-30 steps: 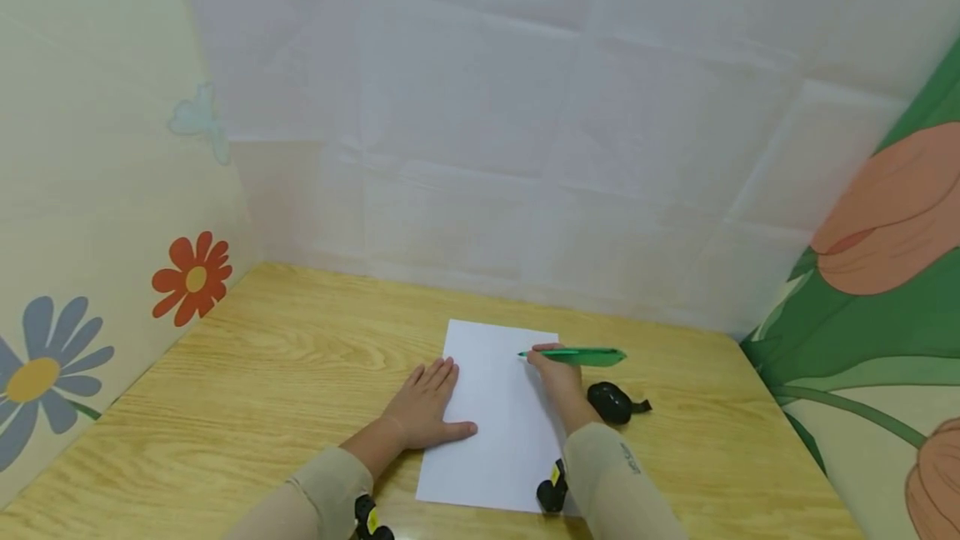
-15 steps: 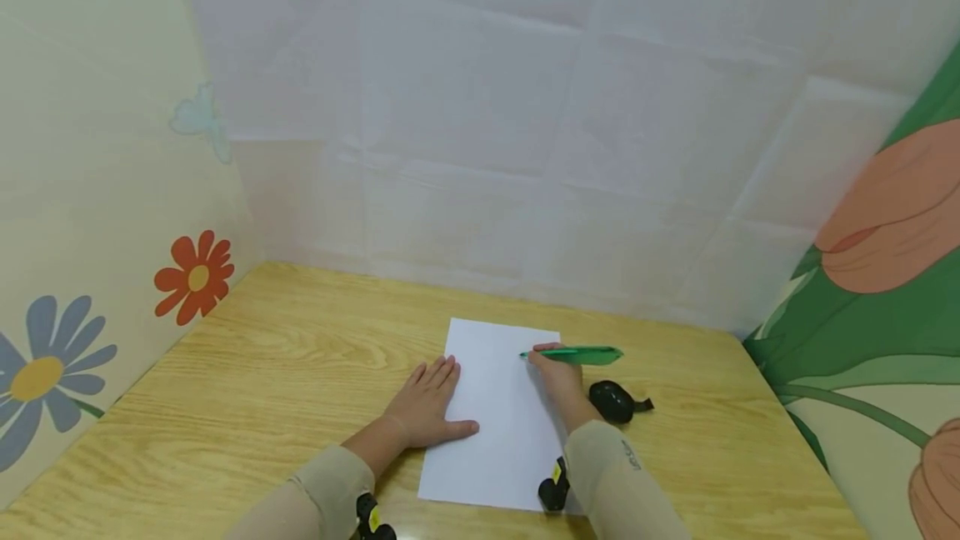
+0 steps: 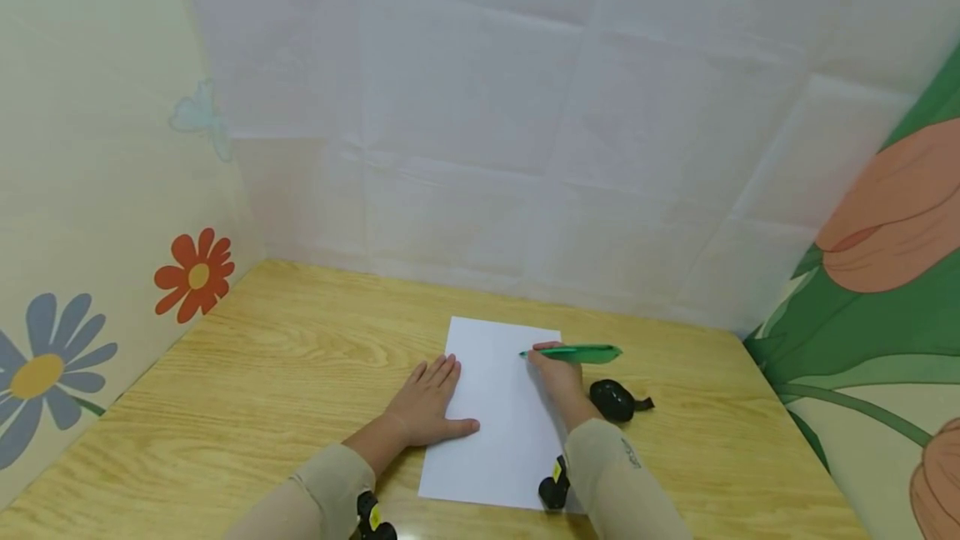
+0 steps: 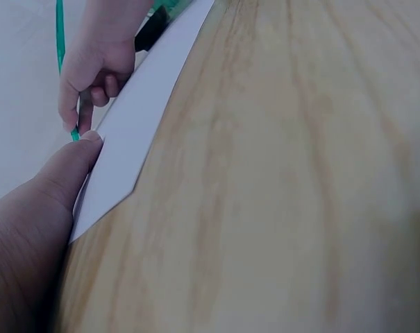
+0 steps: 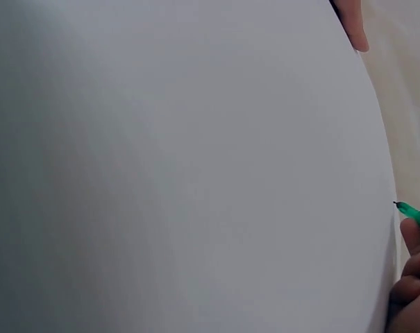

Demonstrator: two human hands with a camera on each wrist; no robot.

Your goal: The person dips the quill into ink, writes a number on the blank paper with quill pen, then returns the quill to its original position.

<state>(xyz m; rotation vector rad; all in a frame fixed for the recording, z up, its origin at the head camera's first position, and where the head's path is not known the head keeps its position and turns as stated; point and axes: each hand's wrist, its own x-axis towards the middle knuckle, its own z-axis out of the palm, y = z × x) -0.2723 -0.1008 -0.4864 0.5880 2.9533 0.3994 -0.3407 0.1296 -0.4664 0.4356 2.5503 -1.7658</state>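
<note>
Left hand (image 3: pixel 422 410): laid flat across the left edge of the white paper (image 3: pixel 501 440), fingers straight, thumb spread wide.
Right hand (image 3: pixel 557 380): fingers curled, pinching the green pen (image 3: pixel 583 354).
Green pen: over the paper's upper right, tip leftward; contact unclear.
White paper: lying on the wooden table (image 3: pixel 292 373).

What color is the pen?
The pen is green; it shows best in the head view, in the right hand.
</note>
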